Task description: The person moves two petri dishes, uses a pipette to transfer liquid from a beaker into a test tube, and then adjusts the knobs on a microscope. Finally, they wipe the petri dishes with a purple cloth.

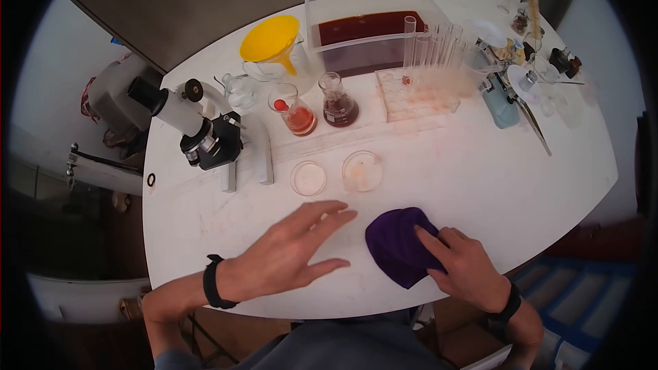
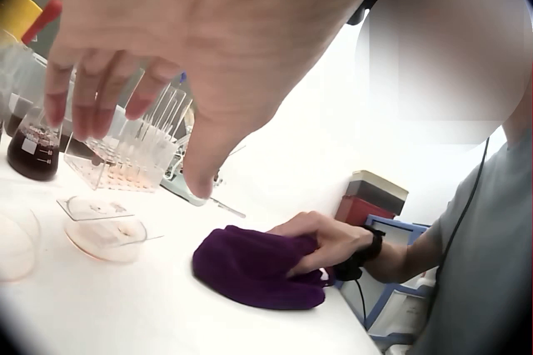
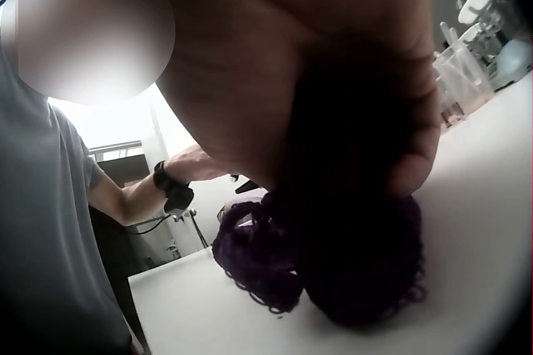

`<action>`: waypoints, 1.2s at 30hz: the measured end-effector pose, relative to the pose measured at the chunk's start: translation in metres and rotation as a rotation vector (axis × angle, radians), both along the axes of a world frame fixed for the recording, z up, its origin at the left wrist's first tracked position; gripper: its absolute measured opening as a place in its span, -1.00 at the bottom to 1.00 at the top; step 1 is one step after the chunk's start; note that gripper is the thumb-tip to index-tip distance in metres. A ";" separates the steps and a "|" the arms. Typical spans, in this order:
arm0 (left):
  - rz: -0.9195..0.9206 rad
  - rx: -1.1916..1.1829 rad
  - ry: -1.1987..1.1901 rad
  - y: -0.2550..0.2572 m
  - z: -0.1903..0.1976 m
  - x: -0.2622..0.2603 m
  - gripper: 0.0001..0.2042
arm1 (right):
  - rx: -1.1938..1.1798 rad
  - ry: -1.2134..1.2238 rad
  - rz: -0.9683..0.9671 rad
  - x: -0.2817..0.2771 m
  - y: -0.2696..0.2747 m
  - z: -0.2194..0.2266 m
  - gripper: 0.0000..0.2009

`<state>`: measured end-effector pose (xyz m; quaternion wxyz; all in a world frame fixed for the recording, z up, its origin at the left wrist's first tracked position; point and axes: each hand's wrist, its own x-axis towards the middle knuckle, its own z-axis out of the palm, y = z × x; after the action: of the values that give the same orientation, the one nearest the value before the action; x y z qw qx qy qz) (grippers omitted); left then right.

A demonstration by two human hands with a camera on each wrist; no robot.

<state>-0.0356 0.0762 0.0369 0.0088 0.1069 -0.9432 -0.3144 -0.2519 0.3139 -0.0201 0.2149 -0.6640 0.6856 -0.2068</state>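
Note:
A purple cloth (image 1: pixel 399 245) lies bunched near the table's front edge, right of centre. My right hand (image 1: pixel 469 267) grips its right side, fingers curled into the fabric; the right wrist view shows the cloth (image 3: pixel 358 263) dark beneath the palm. To the left, my left hand (image 1: pixel 284 250) hovers over the table with fingers spread and nothing in them. Beyond the hands sit two shallow glass dishes, a smaller one (image 1: pixel 308 179) and a larger one (image 1: pixel 362 171). In the left wrist view a clear flat piece (image 2: pixel 96 209) rests on the larger dish (image 2: pixel 104 243).
A microscope (image 1: pixel 205 123) stands at the left. Behind the dishes are a flask of dark liquid (image 1: pixel 340 106), a flask of red liquid (image 1: pixel 299 118), a yellow funnel (image 1: pixel 269 40), a clear bin (image 1: pixel 370 34) and a test-tube rack (image 1: pixel 418 99). Glassware and metal tools crowd the right rear.

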 end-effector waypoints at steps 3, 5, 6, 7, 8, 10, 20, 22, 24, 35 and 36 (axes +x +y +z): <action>-0.166 -0.082 -0.011 0.036 -0.018 0.031 -0.21 | -0.053 -0.059 0.181 0.034 -0.031 -0.009 -0.18; 0.001 -0.101 0.029 0.042 -0.042 0.057 -0.30 | -0.020 -0.109 0.262 0.057 -0.051 -0.006 -0.21; 0.026 -0.082 -0.009 0.036 -0.052 0.072 -0.35 | 0.025 -0.159 0.310 0.067 -0.062 -0.004 -0.25; 0.051 -0.060 -0.044 0.031 -0.057 0.087 -0.41 | 0.007 -0.148 0.359 0.073 -0.069 -0.003 -0.25; 0.145 -0.052 0.021 0.026 -0.055 0.104 -0.45 | -0.068 -0.157 0.388 0.076 -0.074 -0.001 -0.27; 0.330 -0.115 0.001 0.007 -0.043 0.144 -0.46 | -0.133 -0.133 0.429 0.077 -0.080 0.009 -0.43; 0.650 -0.505 -0.102 -0.137 -0.041 0.252 -0.30 | -0.234 -0.009 0.203 0.057 -0.073 0.001 -0.63; 0.743 -0.255 -0.017 -0.135 -0.047 0.246 -0.25 | -0.228 -0.006 0.010 0.036 -0.058 -0.005 -0.67; 0.699 -0.344 -0.093 -0.125 -0.056 0.238 -0.30 | -0.245 -0.017 -0.132 0.018 -0.054 -0.007 -0.70; 0.395 0.229 0.316 -0.002 -0.042 0.083 -0.64 | -0.155 -0.441 -0.471 -0.014 -0.118 -0.026 -0.68; 0.396 0.235 0.314 0.003 -0.043 0.068 -0.64 | -0.140 -0.520 -0.479 -0.017 -0.120 -0.032 -0.68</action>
<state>0.0322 0.0795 -0.0064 0.2036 0.2396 -0.8482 -0.4263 -0.2686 0.1940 -0.0520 0.2814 -0.4230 0.7284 -0.4598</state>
